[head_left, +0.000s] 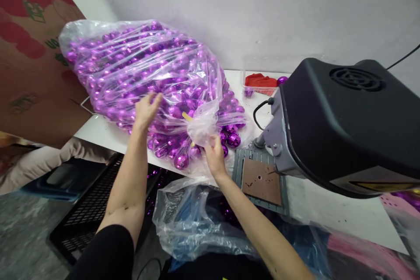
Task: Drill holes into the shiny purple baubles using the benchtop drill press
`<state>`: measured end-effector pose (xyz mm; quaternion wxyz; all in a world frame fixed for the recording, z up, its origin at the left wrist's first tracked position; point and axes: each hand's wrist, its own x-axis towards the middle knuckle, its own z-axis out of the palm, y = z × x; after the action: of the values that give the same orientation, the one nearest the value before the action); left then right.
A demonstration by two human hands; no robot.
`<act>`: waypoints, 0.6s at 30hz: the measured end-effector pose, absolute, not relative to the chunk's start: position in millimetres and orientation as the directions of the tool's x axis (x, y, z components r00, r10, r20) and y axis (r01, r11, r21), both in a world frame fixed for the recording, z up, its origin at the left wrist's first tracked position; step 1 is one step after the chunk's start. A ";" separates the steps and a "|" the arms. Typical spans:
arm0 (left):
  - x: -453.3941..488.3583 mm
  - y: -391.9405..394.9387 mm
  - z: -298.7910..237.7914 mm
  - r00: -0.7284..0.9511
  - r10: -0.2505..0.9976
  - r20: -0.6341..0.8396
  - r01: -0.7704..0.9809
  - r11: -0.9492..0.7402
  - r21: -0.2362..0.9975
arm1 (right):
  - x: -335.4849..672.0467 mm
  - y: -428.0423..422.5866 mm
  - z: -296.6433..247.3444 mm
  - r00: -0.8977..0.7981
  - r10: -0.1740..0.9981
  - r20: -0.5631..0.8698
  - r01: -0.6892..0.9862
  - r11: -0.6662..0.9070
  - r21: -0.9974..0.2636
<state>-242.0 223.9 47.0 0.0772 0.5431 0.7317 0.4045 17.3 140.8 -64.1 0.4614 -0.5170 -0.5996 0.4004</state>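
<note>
A big clear plastic bag stuffed with shiny purple balls lies on the white table. My left hand rests flat against the bag's side, fingers stretched out. My right hand pinches the gathered neck of the bag, where a yellow tie shows. A few purple balls bulge in the plastic beside that hand.
A dark machine with a grey base plate fills the right side. A clear tub with red cloth stands at the back. A cardboard sheet leans at left. A black crate and a crumpled empty bag sit below the table edge.
</note>
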 end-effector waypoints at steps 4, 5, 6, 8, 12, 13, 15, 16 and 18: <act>-223.7 238.6 25.9 -0.278 0.942 0.187 0.816 0.129 0.564 | 10.9 165.0 -43.2 -0.066 0.984 0.166 0.122 0.173 -0.977; -226.1 234.9 22.4 -0.237 0.959 0.158 0.824 0.112 0.556 | 8.4 167.0 -37.4 -0.083 0.980 0.181 0.097 0.189 -0.977; -230.2 229.0 19.7 -0.199 0.970 0.139 0.824 0.089 0.560 | 5.9 167.6 -32.1 -0.104 0.974 0.199 0.072 0.207 -0.976; -239.8 215.0 17.4 -0.156 0.981 0.117 0.820 0.062 0.569 | 1.6 166.1 -24.0 -0.154 0.959 0.236 0.025 0.242 -0.970; -244.3 201.0 26.0 -0.218 0.960 0.178 0.817 0.080 0.571 | -1.6 161.3 -20.8 -0.220 0.936 0.274 -0.043 0.272 -0.961; -239.8 203.2 30.2 -0.264 0.930 0.254 0.805 0.068 0.590 | -1.3 160.5 -22.0 -0.225 0.934 0.278 -0.052 0.274 -0.960; -223.9 214.0 38.9 -0.312 0.866 0.390 0.746 -0.031 0.666 | -0.4 159.3 -25.1 -0.237 0.929 0.284 -0.057 0.279 -0.959; -213.5 221.6 42.5 -0.305 0.860 0.410 0.691 -0.097 0.716 | 0.0 158.5 -26.6 -0.245 0.926 0.288 -0.054 0.283 -0.958; -191.4 237.7 46.5 -0.172 0.943 0.286 0.549 -0.149 0.822 | 0.1 156.1 -29.2 -0.264 0.918 0.296 -0.041 0.296 -0.954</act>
<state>-191.4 237.7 46.5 0.2159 0.6060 0.6154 0.4555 0.1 156.1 -29.2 0.4979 -0.3468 -0.6324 0.4816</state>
